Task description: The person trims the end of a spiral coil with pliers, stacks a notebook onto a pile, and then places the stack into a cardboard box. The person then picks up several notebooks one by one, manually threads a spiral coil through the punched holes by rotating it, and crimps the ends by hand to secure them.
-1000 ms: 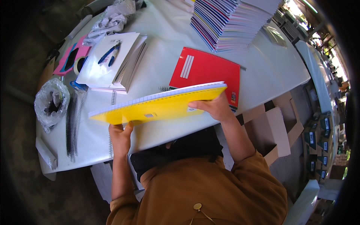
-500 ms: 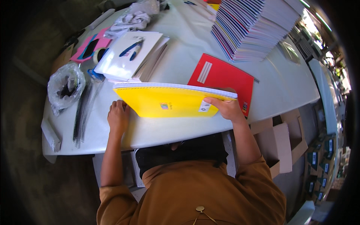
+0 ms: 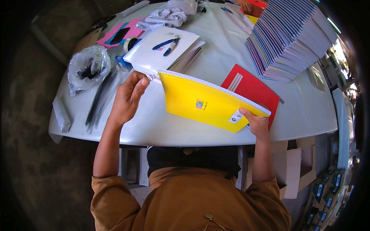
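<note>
My right hand grips the right end of a yellow notebook, thumb on the cover near a white label. The notebook is held tilted above the table, its row of punched holes along the upper edge. At its left end my left hand is closed, thumb against the fingers, on a spiral binding coil. Part of the coil shows between the hand and the notebook's corner; the rest is hidden. Behind the yellow notebook lies a red spiral notebook, partly covered by it.
A tall stack of spiral notebooks stands far right. Blue-handled pliers lie on white-covered books. Loose coils lie left, beside a plastic-wrapped roll. Cardboard boxes stand below the table. Another person's hand is at the far edge.
My left hand has risen from the table edge to the notebook's left corner and now holds a coil. The yellow notebook has tilted, its right end lower. The view has shifted.
</note>
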`<state>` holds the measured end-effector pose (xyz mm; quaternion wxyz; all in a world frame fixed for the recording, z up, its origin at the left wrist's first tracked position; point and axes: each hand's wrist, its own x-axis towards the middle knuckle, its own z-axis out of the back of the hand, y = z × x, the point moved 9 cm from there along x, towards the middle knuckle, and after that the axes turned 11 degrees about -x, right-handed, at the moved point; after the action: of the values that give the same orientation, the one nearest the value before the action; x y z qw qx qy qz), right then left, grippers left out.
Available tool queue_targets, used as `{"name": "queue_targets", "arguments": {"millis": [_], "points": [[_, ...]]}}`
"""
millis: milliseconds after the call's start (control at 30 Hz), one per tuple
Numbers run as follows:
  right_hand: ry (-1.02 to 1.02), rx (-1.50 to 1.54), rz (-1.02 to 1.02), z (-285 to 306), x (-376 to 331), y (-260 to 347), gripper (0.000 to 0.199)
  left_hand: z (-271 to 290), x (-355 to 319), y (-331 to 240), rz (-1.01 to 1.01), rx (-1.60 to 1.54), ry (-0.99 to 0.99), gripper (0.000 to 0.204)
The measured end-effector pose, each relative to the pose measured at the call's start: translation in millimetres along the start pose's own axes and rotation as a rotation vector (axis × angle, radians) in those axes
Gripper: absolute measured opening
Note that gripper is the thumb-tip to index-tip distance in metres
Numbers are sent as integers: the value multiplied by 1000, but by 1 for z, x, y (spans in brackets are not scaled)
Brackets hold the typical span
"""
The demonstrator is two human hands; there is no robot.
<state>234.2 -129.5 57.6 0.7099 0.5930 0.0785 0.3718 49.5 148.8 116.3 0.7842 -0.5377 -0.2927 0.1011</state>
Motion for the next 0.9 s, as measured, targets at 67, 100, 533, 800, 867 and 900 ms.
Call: {"name": "queue_targets", "arguments": {"millis": [67,100,533,800,867,900], "points": [[4,9,13,0,-1,0,30,-3,1,0,31,26,23,34],[6,17,27,0,-1,1,30,-5,2,2,61,51,47,35],[170,20,259,-10,-3,32,24,16,20,-14,263,-226,121,25],[132,101,159,-6,-5,15,32,-3,4,2,328,-100,262,28],[144,95,171,-7,-5,20,33,-5,4,1,317,-104,238,28],[148,102,183,-8,-4,23,32,-7,2,3,346,-76,252,29]]}}
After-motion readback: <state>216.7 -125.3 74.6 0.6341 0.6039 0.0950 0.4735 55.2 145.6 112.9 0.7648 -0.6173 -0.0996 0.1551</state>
